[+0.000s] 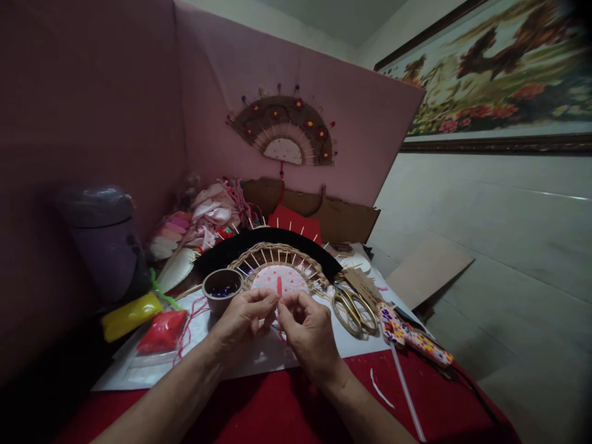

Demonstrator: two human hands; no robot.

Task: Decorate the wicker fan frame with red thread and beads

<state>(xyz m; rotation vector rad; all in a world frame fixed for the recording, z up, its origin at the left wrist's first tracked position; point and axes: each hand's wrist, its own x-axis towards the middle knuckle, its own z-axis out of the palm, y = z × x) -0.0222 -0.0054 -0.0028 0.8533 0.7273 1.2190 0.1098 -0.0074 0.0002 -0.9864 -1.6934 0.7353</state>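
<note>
My left hand (247, 317) and my right hand (309, 327) meet fingertip to fingertip, both closed in a pinch. A bit of thin pink cord (281, 334) shows between them, its upper part hidden by my fingers. Just beyond the fingertips, a narrow red strip (279, 285) stands out against a pink dotted half-disc (263, 279). This half-disc forms the base of a fan frame with thin sticks and a woven brown band (277, 248). A black arched band (296, 239) crosses the sticks farther out. Beside my left hand is a dark cup (222, 305) holding small shiny purple pieces.
Gold-handled scissors (355, 311) and a flowered glue gun (411, 339) lie to the right. Yellow (132, 316) and red packets (161, 332) lie left, before a purple tumbler (106, 246). A finished fan (287, 126) hangs on the pink panel. A red cloth (250, 407) covers the near table.
</note>
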